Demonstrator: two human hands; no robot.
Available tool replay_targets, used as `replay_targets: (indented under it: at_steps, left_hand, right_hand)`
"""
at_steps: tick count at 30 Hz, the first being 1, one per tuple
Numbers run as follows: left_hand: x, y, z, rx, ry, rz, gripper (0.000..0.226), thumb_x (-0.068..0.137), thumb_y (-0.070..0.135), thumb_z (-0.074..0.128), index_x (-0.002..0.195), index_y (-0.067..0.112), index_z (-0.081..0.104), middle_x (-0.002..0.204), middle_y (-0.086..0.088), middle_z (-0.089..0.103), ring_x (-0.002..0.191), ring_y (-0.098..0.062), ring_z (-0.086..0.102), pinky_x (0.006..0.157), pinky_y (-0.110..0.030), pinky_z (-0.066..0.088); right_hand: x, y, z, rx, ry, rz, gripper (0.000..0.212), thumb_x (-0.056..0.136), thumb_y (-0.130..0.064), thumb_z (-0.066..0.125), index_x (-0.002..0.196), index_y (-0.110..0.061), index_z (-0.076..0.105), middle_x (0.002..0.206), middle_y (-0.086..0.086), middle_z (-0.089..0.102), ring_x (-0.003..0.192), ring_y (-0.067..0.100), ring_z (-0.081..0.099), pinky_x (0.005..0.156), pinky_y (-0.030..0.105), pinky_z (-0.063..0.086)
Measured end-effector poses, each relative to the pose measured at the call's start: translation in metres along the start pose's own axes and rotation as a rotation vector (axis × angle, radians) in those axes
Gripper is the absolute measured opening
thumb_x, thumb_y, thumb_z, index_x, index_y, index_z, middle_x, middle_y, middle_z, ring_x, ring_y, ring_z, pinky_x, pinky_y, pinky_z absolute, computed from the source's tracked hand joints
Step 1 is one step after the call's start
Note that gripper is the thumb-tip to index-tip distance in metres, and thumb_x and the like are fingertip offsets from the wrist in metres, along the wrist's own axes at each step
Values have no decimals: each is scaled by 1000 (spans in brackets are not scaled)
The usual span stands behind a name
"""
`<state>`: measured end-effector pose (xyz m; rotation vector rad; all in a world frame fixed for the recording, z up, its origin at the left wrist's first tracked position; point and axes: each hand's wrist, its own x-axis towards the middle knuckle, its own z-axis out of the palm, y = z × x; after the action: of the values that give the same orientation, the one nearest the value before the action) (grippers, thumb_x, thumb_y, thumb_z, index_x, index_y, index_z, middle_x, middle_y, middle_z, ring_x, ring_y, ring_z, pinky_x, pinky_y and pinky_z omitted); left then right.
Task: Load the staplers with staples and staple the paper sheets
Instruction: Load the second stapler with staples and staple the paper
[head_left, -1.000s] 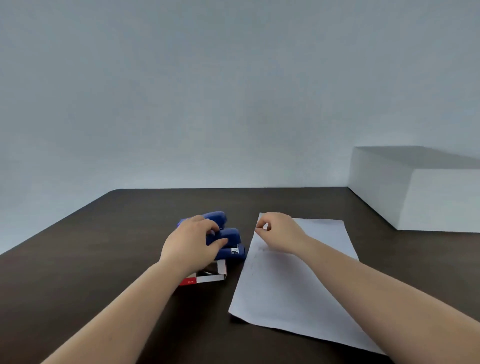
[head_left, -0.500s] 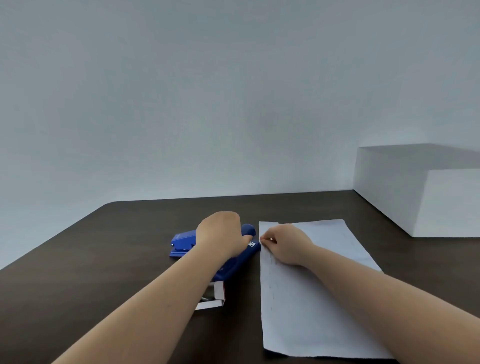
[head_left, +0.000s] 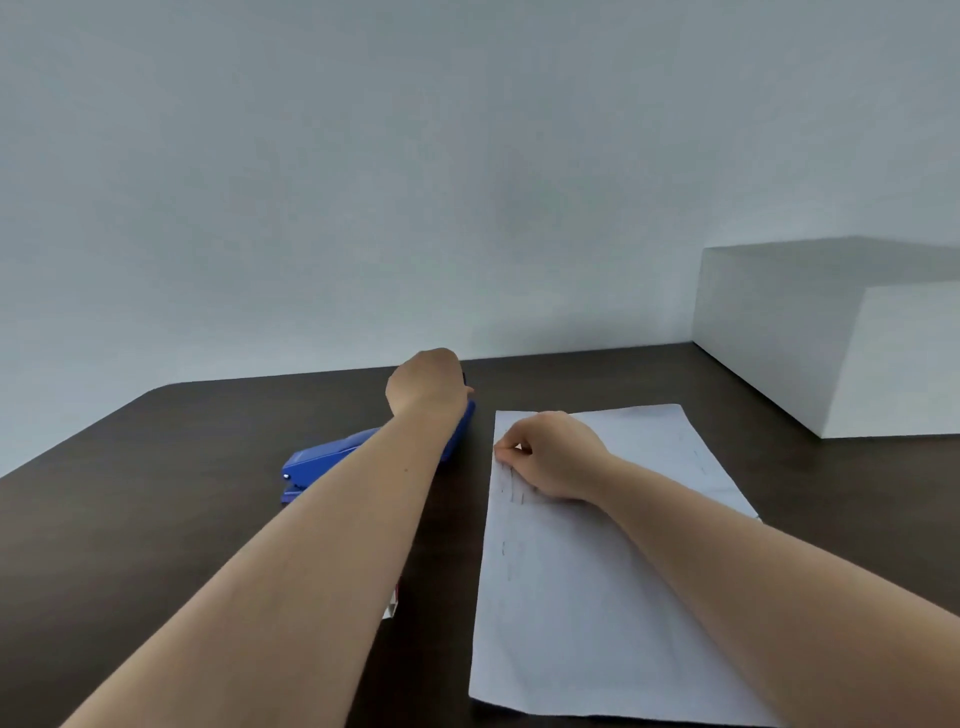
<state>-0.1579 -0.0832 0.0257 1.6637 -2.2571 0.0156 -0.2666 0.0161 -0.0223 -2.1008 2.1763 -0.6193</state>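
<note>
White paper sheets (head_left: 571, 597) lie on the dark table (head_left: 156, 519), with faint staple marks along their left edge. My right hand (head_left: 550, 457) pinches that left edge near the top corner. My left hand (head_left: 428, 384) is closed over a blue stapler (head_left: 464, 428), which shows only as a strip to the right of my wrist, just left of the paper's top corner. A second blue stapler (head_left: 322, 460) lies on the table to the left, partly hidden behind my left forearm. A corner of the red-and-white staple box (head_left: 392, 605) peeks out from under that forearm.
A large white block (head_left: 831, 338) stands at the back right of the table, close to the paper's far right corner. A plain pale wall rises behind the table. The table's left edge runs diagonally at the left.
My left hand has moved away from me and to the right with one blue stapler, up beside the paper's top-left corner. My right hand has kept pinching the paper's left edge.
</note>
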Motion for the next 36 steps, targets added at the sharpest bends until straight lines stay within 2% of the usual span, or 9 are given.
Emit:
replay_targets:
  at_steps: [3, 7, 10, 22, 27, 31, 34, 36]
  left_hand:
    - [12, 0, 6, -65, 13, -26, 23, 90, 25, 61, 75, 12, 49, 81, -7, 52, 78, -24, 50, 65, -31, 41]
    - [28, -1, 7, -105, -14, -94, 33, 89, 21, 61, 64, 8, 44, 63, -4, 43, 77, -24, 49, 66, -30, 39]
    - [37, -2, 9, -139, -13, -125, 35, 87, 15, 60, 59, 10, 41, 61, -4, 42, 76, -25, 50, 65, -30, 40]
    - [46, -2, 9, -209, 30, -170, 31, 84, 6, 58, 59, 9, 40, 60, -5, 44, 72, -25, 53, 59, -29, 41]
    - [44, 2, 2, -182, -7, -178, 31, 85, 4, 56, 60, 9, 38, 59, -5, 42, 53, -18, 42, 49, -26, 36]
    - [35, 1, -7, -130, -86, -135, 30, 85, 4, 51, 57, 8, 38, 54, -6, 41, 48, -18, 39, 42, -24, 29]
    - [11, -9, -20, -180, -38, -37, 18, 86, 12, 50, 70, 7, 53, 62, -6, 52, 59, -22, 51, 47, -23, 36]
    - [-12, -23, -29, -193, -45, 7, 21, 89, 27, 48, 82, 12, 61, 75, -6, 65, 73, -25, 63, 58, -27, 46]
  right_hand:
    - [1, 2, 0, -2, -4, -19, 28, 94, -28, 48, 110, -21, 70, 111, -1, 71, 100, 20, 62, 86, 32, 52]
    - [2, 1, 1, 4, 6, -35, 28, 94, -29, 49, 111, -20, 70, 109, 0, 72, 97, 19, 63, 86, 32, 53]
    - [3, 1, 2, 5, -1, -33, 28, 94, -29, 50, 110, -19, 71, 108, 1, 73, 94, 20, 64, 87, 35, 55]
    - [2, 0, 2, 31, -9, -37, 28, 95, -27, 50, 113, -18, 69, 111, 2, 72, 95, 20, 64, 86, 30, 52]
    - [1, 1, 2, 29, -14, -52, 28, 94, -26, 49, 112, -18, 70, 110, 1, 72, 95, 19, 64, 88, 32, 54]
    - [-2, 2, 1, 17, -27, -72, 29, 95, -24, 47, 112, -18, 71, 110, 2, 73, 96, 20, 65, 89, 35, 54]
    - [-6, 2, -1, 15, -29, -78, 30, 95, -23, 48, 114, -18, 70, 112, 0, 72, 98, 19, 65, 90, 33, 53]
    - [-9, 1, -2, 9, -25, -82, 30, 95, -24, 47, 114, -20, 69, 114, -2, 71, 100, 19, 64, 91, 32, 52]
